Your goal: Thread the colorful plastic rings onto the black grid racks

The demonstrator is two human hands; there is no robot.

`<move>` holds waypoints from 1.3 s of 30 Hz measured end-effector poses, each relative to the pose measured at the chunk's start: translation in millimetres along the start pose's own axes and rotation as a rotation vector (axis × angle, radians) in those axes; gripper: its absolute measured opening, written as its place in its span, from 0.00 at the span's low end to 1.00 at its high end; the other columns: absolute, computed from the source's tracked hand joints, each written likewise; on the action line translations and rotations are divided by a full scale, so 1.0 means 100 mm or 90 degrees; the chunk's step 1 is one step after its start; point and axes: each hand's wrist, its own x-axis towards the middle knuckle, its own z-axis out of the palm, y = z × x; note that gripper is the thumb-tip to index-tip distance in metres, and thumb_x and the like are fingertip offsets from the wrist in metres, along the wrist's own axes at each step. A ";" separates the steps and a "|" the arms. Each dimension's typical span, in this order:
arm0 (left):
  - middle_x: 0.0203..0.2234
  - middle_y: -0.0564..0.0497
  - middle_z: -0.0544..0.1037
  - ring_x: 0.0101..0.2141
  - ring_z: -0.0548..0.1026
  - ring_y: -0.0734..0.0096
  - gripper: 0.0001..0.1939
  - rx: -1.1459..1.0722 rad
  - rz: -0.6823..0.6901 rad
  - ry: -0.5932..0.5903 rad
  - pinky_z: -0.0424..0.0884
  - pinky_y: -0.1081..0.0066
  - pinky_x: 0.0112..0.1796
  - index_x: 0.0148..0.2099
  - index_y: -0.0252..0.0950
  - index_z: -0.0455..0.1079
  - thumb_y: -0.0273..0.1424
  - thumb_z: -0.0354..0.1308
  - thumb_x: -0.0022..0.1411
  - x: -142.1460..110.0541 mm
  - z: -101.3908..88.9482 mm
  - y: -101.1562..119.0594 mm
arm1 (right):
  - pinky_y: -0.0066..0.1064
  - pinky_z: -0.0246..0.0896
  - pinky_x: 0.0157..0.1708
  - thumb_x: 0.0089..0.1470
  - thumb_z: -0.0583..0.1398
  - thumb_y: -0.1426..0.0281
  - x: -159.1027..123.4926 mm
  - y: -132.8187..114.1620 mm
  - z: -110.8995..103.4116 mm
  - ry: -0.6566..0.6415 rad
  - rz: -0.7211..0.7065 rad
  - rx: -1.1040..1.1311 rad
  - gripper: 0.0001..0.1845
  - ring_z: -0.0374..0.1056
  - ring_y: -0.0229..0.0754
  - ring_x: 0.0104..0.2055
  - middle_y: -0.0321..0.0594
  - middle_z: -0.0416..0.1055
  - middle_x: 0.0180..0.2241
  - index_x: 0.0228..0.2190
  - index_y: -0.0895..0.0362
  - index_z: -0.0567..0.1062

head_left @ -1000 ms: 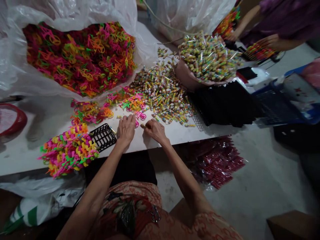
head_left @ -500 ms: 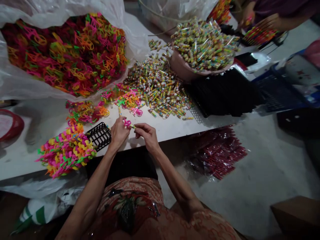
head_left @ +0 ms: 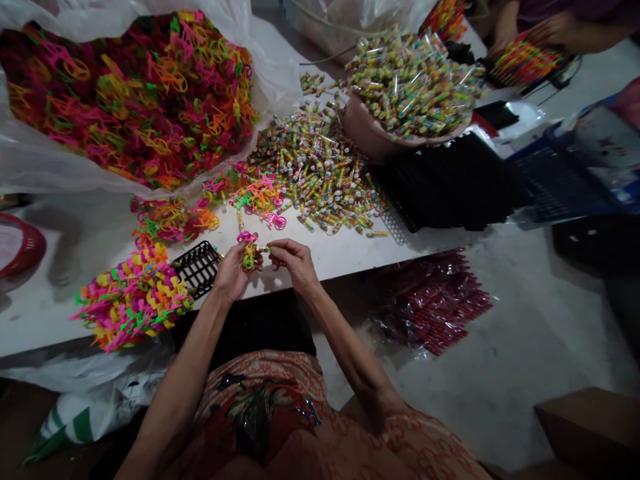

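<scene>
My left hand (head_left: 231, 275) is turned partly palm up, its fingers closed around small pink and yellow-green looped plastic pieces (head_left: 248, 259). My right hand (head_left: 299, 267) pinches the end of a small patterned candy-like tube (head_left: 263, 249), whose other end meets the plastic pieces. Beyond my left fingers another slim tube (head_left: 240, 219) lies on the white table. Left of that hand is a black slotted rack (head_left: 199, 269). Beside the rack sits a dense block of pink, yellow, green and orange plastic pieces (head_left: 134, 300). Exactly how the held parts join is too small to see.
A large plastic bag (head_left: 280, 80) of bright plastic pieces stands at the back left. Heaped tubes (head_left: 325, 173) lie mid-table near a full pink basin (head_left: 357, 127). Stacked black racks (head_left: 455, 183) are at right. Another person's hands (head_left: 555, 30) work at the far right.
My left hand has rolled more palm up, showing a yellow-green piece along with the pink one. My right hand stays close by, still pinching the tube. The other person's hands have shifted.
</scene>
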 end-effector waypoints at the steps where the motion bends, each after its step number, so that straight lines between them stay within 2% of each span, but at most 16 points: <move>1: 0.21 0.53 0.74 0.23 0.74 0.73 0.13 -0.008 0.001 0.009 0.70 0.75 0.25 0.44 0.32 0.73 0.29 0.52 0.59 0.01 0.00 0.00 | 0.26 0.60 0.24 0.40 0.67 0.65 -0.01 0.01 0.01 -0.007 0.000 0.003 0.11 0.63 0.31 0.20 0.30 0.71 0.20 0.28 0.57 0.78; 3: 0.20 0.54 0.74 0.21 0.72 0.76 0.13 -0.035 0.006 0.033 0.69 0.76 0.25 0.42 0.32 0.73 0.24 0.52 0.55 0.02 0.01 -0.01 | 0.26 0.61 0.24 0.40 0.67 0.65 -0.02 0.03 0.03 -0.017 0.000 0.010 0.11 0.64 0.31 0.20 0.30 0.71 0.19 0.28 0.57 0.79; 8: 0.20 0.54 0.75 0.21 0.72 0.79 0.07 -0.104 0.011 0.080 0.71 0.78 0.27 0.27 0.31 0.70 0.15 0.56 0.47 0.05 -0.02 0.00 | 0.26 0.62 0.24 0.36 0.70 0.66 0.00 0.07 0.00 -0.021 0.029 0.053 0.12 0.66 0.31 0.20 0.31 0.74 0.21 0.27 0.58 0.80; 12: 0.20 0.53 0.75 0.22 0.73 0.78 0.08 -0.091 0.026 0.064 0.70 0.79 0.25 0.28 0.31 0.70 0.17 0.63 0.47 0.07 -0.11 -0.05 | 0.26 0.63 0.25 0.33 0.71 0.66 0.03 0.07 -0.06 -0.035 0.082 0.075 0.14 0.67 0.32 0.20 0.34 0.76 0.22 0.27 0.58 0.81; 19: 0.20 0.54 0.76 0.21 0.73 0.77 0.17 -0.012 0.083 0.060 0.69 0.78 0.23 0.29 0.33 0.69 0.24 0.73 0.36 0.05 -0.22 -0.13 | 0.28 0.66 0.27 0.30 0.74 0.65 0.02 0.02 -0.15 -0.107 0.139 0.052 0.17 0.69 0.32 0.21 0.36 0.77 0.22 0.27 0.59 0.82; 21: 0.20 0.55 0.76 0.21 0.73 0.77 0.18 0.007 0.121 0.082 0.69 0.78 0.24 0.29 0.33 0.69 0.26 0.73 0.34 0.04 -0.23 -0.14 | 0.28 0.66 0.27 0.31 0.74 0.64 -0.02 0.01 -0.12 -0.100 0.106 0.014 0.17 0.69 0.33 0.20 0.35 0.76 0.21 0.27 0.58 0.82; 24: 0.19 0.57 0.75 0.22 0.72 0.79 0.18 0.047 0.216 0.149 0.68 0.79 0.25 0.28 0.34 0.70 0.26 0.72 0.33 0.05 -0.24 -0.19 | 0.27 0.65 0.25 0.33 0.73 0.65 -0.07 0.01 -0.04 -0.045 0.019 -0.076 0.14 0.69 0.33 0.20 0.33 0.75 0.21 0.26 0.58 0.82; 27: 0.19 0.57 0.75 0.21 0.72 0.79 0.17 0.070 0.258 0.186 0.67 0.78 0.26 0.29 0.34 0.70 0.29 0.72 0.34 0.07 -0.27 -0.21 | 0.26 0.65 0.24 0.33 0.73 0.65 -0.09 0.02 0.03 -0.016 0.016 -0.095 0.14 0.69 0.33 0.20 0.33 0.75 0.21 0.25 0.58 0.82; 31: 0.22 0.55 0.76 0.23 0.73 0.77 0.21 -0.003 0.187 0.128 0.70 0.76 0.28 0.30 0.33 0.70 0.30 0.74 0.31 0.06 -0.30 -0.15 | 0.29 0.69 0.29 0.30 0.74 0.63 -0.02 0.06 0.02 -0.046 0.094 -0.001 0.18 0.71 0.34 0.22 0.35 0.77 0.22 0.27 0.58 0.82; 34: 0.22 0.54 0.77 0.23 0.74 0.76 0.22 -0.036 0.138 0.085 0.71 0.75 0.28 0.30 0.33 0.70 0.28 0.75 0.30 0.02 -0.30 -0.12 | 0.28 0.69 0.28 0.27 0.75 0.64 0.00 0.09 -0.02 -0.070 0.129 0.054 0.19 0.70 0.33 0.22 0.36 0.78 0.23 0.26 0.57 0.82; 37: 0.22 0.54 0.77 0.22 0.73 0.77 0.22 -0.015 0.141 0.075 0.70 0.76 0.26 0.30 0.34 0.69 0.29 0.75 0.31 -0.01 -0.29 -0.14 | 0.28 0.68 0.27 0.27 0.76 0.64 -0.04 0.10 -0.02 -0.082 0.139 0.069 0.18 0.70 0.33 0.21 0.36 0.78 0.23 0.25 0.57 0.82; 39: 0.21 0.56 0.76 0.21 0.72 0.78 0.22 0.018 0.187 0.099 0.69 0.77 0.25 0.30 0.34 0.69 0.31 0.75 0.31 -0.01 -0.30 -0.16 | 0.28 0.68 0.27 0.28 0.75 0.64 -0.09 0.11 0.01 -0.072 0.120 0.037 0.17 0.70 0.34 0.21 0.35 0.78 0.22 0.25 0.57 0.82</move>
